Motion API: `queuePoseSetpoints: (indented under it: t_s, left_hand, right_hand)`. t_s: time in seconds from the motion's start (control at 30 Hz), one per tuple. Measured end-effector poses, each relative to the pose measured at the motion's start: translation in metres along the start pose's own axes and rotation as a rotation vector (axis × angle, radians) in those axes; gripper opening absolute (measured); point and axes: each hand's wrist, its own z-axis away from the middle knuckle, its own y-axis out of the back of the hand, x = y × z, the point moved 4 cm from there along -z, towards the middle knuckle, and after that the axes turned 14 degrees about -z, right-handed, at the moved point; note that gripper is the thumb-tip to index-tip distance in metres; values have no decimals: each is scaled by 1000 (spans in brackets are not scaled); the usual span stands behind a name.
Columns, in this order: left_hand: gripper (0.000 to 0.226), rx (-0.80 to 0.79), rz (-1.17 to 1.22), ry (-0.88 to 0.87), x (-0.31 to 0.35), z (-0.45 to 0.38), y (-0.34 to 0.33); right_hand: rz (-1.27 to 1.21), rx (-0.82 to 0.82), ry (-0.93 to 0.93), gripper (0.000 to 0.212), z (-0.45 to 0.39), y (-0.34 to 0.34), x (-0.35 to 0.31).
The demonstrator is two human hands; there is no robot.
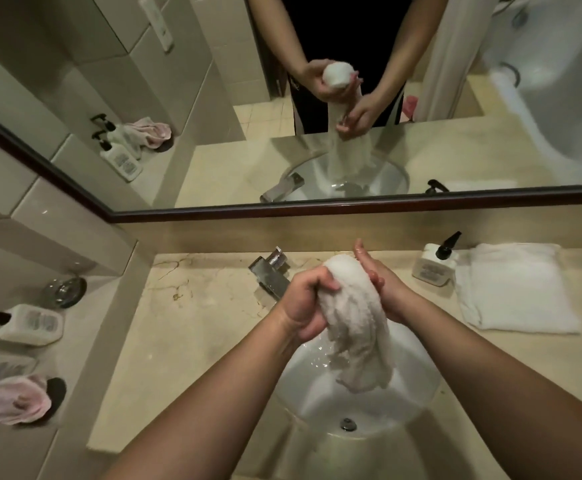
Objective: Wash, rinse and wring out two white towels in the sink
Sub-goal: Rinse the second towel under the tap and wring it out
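A wet white towel hangs bunched above the white sink, its lower end dangling over the basin. My left hand grips the towel's left side with curled fingers. My right hand lies along the towel's right side with its fingers straight and wet. A second white towel lies folded on the counter to the right of the sink. The chrome faucet stands at the back left of the basin, partly behind my left hand.
A white pump bottle stands between the sink and the folded towel. On the left ledge lie another pump bottle, a glass dish and a pink cloth. A mirror runs above the marble counter.
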Motion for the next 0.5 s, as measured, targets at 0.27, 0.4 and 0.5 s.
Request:
queuePoseSetpoints:
  t_s: [0.27, 0.4, 0.5]
  left_hand:
    - [41, 248, 430, -10, 2, -11, 40]
    - [29, 452, 345, 25, -9, -11, 60]
    - [48, 559, 243, 163, -28, -13, 73]
  right_hand:
    - [-192, -48, -328, 46, -11, -37, 23]
    - [-273, -179, -472, 99, 3, -40, 37]
    - [-169, -269, -540, 87, 10, -26, 49]
